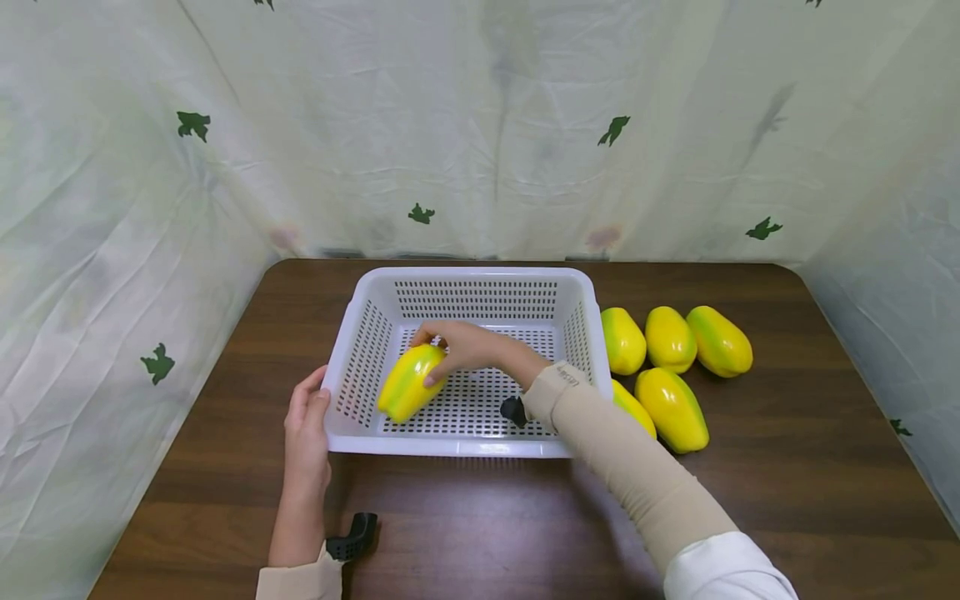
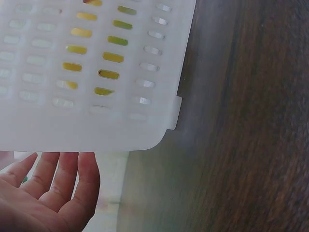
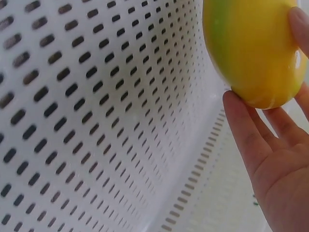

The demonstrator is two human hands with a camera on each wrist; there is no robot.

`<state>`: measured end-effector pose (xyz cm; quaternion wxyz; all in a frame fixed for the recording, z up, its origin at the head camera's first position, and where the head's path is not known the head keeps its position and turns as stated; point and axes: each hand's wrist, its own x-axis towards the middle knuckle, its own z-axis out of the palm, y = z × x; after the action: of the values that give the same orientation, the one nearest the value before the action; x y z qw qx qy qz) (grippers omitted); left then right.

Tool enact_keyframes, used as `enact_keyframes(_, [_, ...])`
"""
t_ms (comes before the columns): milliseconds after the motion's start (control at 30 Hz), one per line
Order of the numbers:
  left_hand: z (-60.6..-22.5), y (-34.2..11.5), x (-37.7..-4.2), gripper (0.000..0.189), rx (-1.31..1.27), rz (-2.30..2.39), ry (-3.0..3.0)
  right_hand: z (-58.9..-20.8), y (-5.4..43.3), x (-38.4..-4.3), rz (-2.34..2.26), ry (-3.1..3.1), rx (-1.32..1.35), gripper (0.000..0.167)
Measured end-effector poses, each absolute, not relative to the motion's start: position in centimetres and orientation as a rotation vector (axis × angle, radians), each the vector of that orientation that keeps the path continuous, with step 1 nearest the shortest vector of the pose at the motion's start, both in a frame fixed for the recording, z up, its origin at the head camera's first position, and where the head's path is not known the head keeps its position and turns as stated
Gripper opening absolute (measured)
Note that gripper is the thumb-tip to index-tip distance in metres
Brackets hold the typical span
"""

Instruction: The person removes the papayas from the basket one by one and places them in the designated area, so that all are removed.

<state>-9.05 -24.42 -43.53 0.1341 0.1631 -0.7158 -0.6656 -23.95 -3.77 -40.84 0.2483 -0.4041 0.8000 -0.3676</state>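
A white slotted plastic basket [image 1: 472, 447] stands on the brown table. Inside its left half is a glossy yellow papaya [image 1: 408, 385] with a green streak, tilted. My right hand [image 1: 468, 346] reaches over the basket's right side and grips this papaya by its upper end, thumb on the near side. In the right wrist view, fingers [image 3: 246, 130] curve under the papaya's rounded end. My left hand [image 1: 306, 425] holds the basket's left rim, and its fingers [image 2: 87, 181] meet the rim's edge in the left wrist view. Yellow shows through the basket's slots there.
Several more papayas [image 1: 671, 408] lie on the table [image 1: 810, 467] to the basket's right, a couple close against its wall. A pale curtain [image 1: 487, 125] with green leaf shapes hangs behind and on both sides. Black wrist mounts [image 1: 356, 537] stick out from the sleeves.
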Motion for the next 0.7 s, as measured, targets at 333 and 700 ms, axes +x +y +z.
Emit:
enact_keyframes(333, [-43.5, -24.4, -9.2, 0.035, 0.478, -1.934, -2.066, -39.6, -1.4, -24.4, -1.193, 2.171, -1.035, 0.049])
enact_keyframes(700, [-43.6, -24.5, -9.2, 0.035, 0.471, -1.94, -2.057, -38.6, 0.4, -24.1, -1.346, 2.181, -1.023, 0.049])
